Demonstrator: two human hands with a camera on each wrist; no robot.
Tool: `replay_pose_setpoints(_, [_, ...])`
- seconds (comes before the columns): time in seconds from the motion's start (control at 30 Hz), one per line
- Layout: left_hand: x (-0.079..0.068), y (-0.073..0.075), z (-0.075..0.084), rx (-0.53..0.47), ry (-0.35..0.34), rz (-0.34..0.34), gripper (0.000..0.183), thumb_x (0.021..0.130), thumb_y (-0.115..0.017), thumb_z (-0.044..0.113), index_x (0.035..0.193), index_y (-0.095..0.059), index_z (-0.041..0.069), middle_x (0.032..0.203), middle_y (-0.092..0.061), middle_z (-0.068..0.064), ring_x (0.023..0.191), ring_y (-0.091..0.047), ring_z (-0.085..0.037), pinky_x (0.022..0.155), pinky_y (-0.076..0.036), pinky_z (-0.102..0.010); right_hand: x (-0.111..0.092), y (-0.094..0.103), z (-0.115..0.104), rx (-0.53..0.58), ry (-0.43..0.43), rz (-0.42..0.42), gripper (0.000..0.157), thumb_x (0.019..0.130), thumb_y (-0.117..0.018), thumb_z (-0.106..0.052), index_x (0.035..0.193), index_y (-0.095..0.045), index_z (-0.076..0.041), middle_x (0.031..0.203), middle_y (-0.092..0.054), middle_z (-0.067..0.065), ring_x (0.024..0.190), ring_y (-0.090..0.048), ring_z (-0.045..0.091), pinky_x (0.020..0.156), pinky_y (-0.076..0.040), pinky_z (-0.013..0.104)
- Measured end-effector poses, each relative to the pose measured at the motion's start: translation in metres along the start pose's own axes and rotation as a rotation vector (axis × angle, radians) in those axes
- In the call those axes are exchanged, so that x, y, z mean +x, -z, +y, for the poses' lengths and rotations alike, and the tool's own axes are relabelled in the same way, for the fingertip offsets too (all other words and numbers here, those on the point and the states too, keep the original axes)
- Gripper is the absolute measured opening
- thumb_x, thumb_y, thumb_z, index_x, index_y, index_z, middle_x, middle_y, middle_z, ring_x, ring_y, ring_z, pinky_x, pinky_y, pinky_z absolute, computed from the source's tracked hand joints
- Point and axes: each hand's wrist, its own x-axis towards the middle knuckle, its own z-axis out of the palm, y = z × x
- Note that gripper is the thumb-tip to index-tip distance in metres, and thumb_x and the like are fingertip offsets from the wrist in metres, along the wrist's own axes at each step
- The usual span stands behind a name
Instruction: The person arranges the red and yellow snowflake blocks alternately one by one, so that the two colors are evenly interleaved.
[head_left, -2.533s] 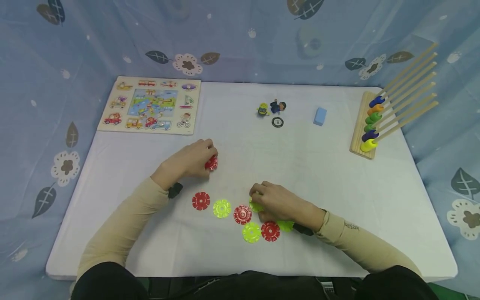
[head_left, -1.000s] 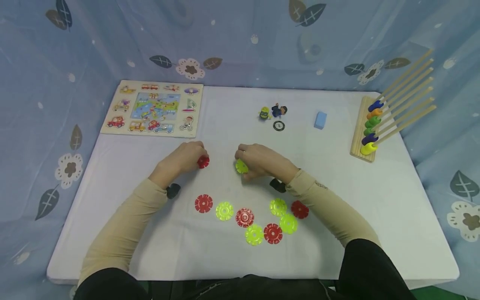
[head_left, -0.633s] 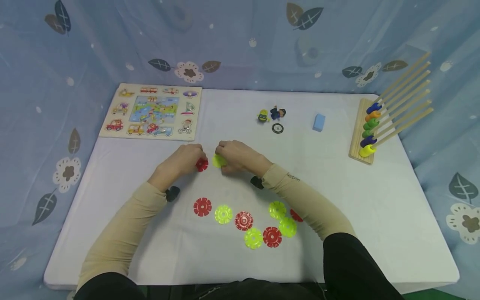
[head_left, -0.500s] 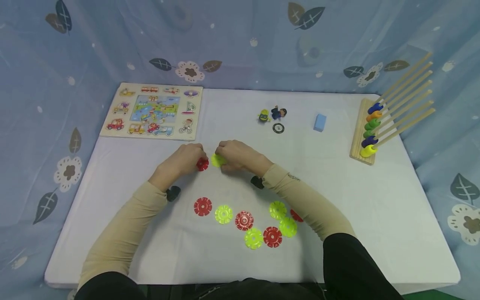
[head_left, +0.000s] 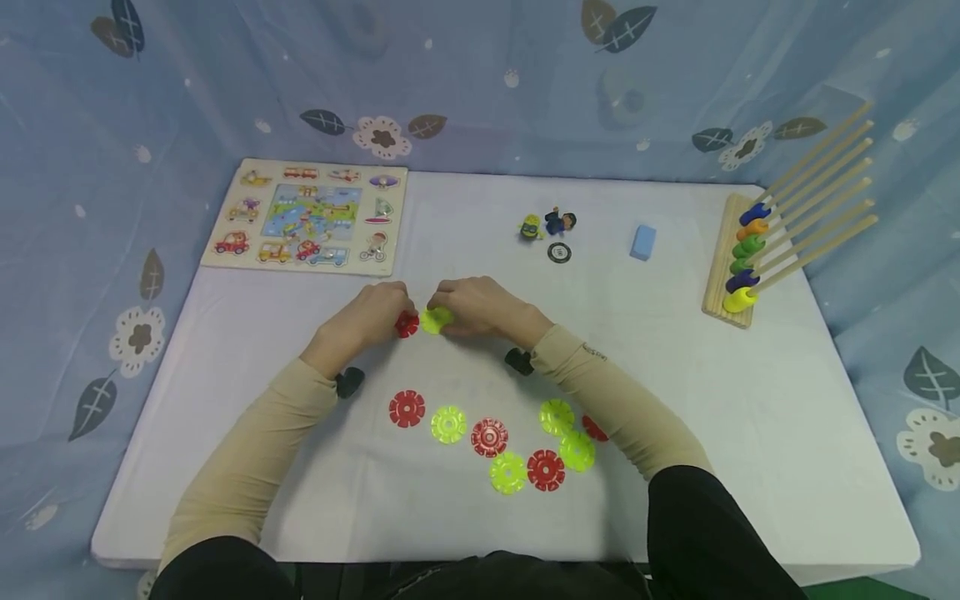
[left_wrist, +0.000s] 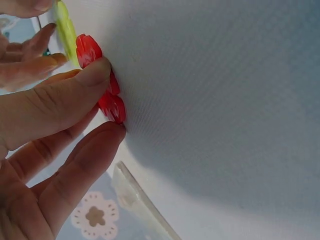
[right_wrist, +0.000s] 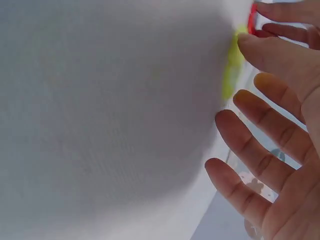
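Note:
In the head view, my left hand (head_left: 367, 317) pinches a red flower-shaped plastic disc (head_left: 407, 324) with notched edges. The left wrist view shows thumb and fingers gripping that red disc (left_wrist: 115, 106), with the yellow-green disc beyond it. To its right, my right hand (head_left: 487, 310) holds a yellow-green disc (head_left: 434, 321) of the same kind. In the right wrist view the thumb lies on the yellow-green disc (right_wrist: 231, 67) and the outer fingers are spread. Both discs are edge to edge, close over the white table (head_left: 637, 367).
Nearer the body lie more discs, red (head_left: 407, 409) and yellow-green (head_left: 448, 425); my right sleeve partly covers one red disc (head_left: 595, 428). Behind are a picture puzzle board (head_left: 213, 225), two small figures (head_left: 529, 227), a black ring-like disc (head_left: 559, 252), a blue block (head_left: 642, 242) and a peg rack (head_left: 720, 258).
My right hand has brought a yellow-green disc from the loose discs up and left, beside the red one. My left hand has shifted slightly left with the red disc.

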Motion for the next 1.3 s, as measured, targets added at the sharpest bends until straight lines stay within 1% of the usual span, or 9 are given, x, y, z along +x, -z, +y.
replay_pose_setpoints(0.13, [0.003,0.001,0.000,-0.010,0.019,-0.014,0.032,0.082,-0.067,-0.006,0.112,-0.071,0.002,0.107,-0.064,-0.015,0.101,-0.063,-0.031,0.090,-0.052,-0.041,-0.013,0.010,0.010,0.036,-0.024,0.020,0.038,0.086,-0.070,-0.031,0.121,-0.066,-0.017,0.121,-0.064,0.001,0.108,-0.064,0.019,0.092,-0.052,0.038])
replay_pose_setpoints(0.33, [0.005,0.004,-0.001,-0.023,0.030,-0.022,0.034,0.081,-0.069,-0.006,0.114,-0.071,0.002,0.109,-0.065,-0.016,0.103,-0.063,-0.032,0.091,-0.052,-0.042,-0.048,0.022,0.031,0.027,-0.064,0.005,0.035,0.088,-0.068,-0.031,0.119,-0.067,-0.016,0.120,-0.066,0.002,0.108,-0.064,0.021,0.092,-0.052,0.040])
replay_pose_setpoints(0.47, [0.004,0.006,-0.002,-0.031,0.045,-0.016,0.034,0.081,-0.068,-0.007,0.114,-0.070,0.001,0.109,-0.066,-0.017,0.103,-0.062,-0.032,0.091,-0.051,-0.043,-0.072,0.022,0.040,0.022,-0.099,-0.009,0.036,0.087,-0.070,-0.032,0.119,-0.067,-0.016,0.119,-0.066,0.003,0.104,-0.066,0.022,0.090,-0.053,0.041])
replay_pose_setpoints(0.6, [0.003,0.005,-0.003,-0.037,0.063,-0.020,0.035,0.081,-0.066,-0.007,0.115,-0.069,0.001,0.110,-0.066,-0.017,0.104,-0.063,-0.033,0.092,-0.051,-0.043,-0.097,0.014,0.045,0.041,-0.124,-0.007,0.034,0.087,-0.071,-0.030,0.118,-0.068,-0.016,0.117,-0.068,0.003,0.102,-0.067,0.021,0.090,-0.053,0.040])
replay_pose_setpoints(0.77, [0.002,0.002,-0.002,-0.028,0.063,-0.014,0.036,0.082,-0.066,-0.007,0.117,-0.068,0.001,0.110,-0.066,-0.019,0.104,-0.063,-0.034,0.092,-0.052,-0.042,-0.130,0.000,0.042,0.083,-0.131,-0.004,0.033,0.084,-0.074,-0.029,0.115,-0.070,-0.018,0.113,-0.069,0.000,0.102,-0.067,0.019,0.090,-0.053,0.038])
replay_pose_setpoints(0.93, [0.000,0.000,-0.001,0.000,0.043,0.001,0.036,0.082,-0.067,-0.007,0.117,-0.068,0.002,0.106,-0.065,-0.018,0.099,-0.063,-0.033,0.087,-0.053,-0.041,-0.164,-0.005,0.032,0.110,-0.130,-0.069,0.035,0.082,-0.076,-0.029,0.115,-0.070,-0.020,0.113,-0.069,-0.001,0.101,-0.066,0.018,0.088,-0.054,0.039])
replay_pose_setpoints(1.03, [-0.001,-0.001,0.001,0.001,0.038,0.004,0.035,0.084,-0.065,-0.006,0.117,-0.068,0.002,0.105,-0.066,-0.018,0.097,-0.063,-0.031,0.085,-0.053,-0.040,-0.183,-0.005,0.026,0.094,-0.110,-0.099,0.038,0.078,-0.079,-0.031,0.114,-0.070,-0.020,0.112,-0.068,0.000,0.097,-0.065,0.019,0.086,-0.054,0.040])
replay_pose_setpoints(1.13, [-0.002,-0.001,0.002,0.009,0.026,0.009,0.034,0.084,-0.066,-0.005,0.117,-0.068,0.002,0.105,-0.066,-0.018,0.095,-0.063,-0.030,0.084,-0.053,-0.039,-0.200,-0.006,0.022,0.059,-0.098,-0.110,0.041,0.073,-0.082,-0.032,0.111,-0.070,-0.020,0.108,-0.067,0.000,0.090,-0.063,0.016,0.082,-0.054,0.039])
replay_pose_setpoints(1.3, [-0.004,-0.002,0.002,0.018,0.015,0.012,0.035,0.082,-0.068,-0.005,0.117,-0.069,0.001,0.105,-0.066,-0.018,0.095,-0.063,-0.030,0.084,-0.053,-0.039,-0.222,-0.013,0.015,0.026,-0.129,-0.159,0.052,0.063,-0.087,-0.034,0.109,-0.067,-0.022,0.108,-0.063,-0.001,0.086,-0.058,0.013,0.081,-0.053,0.040])
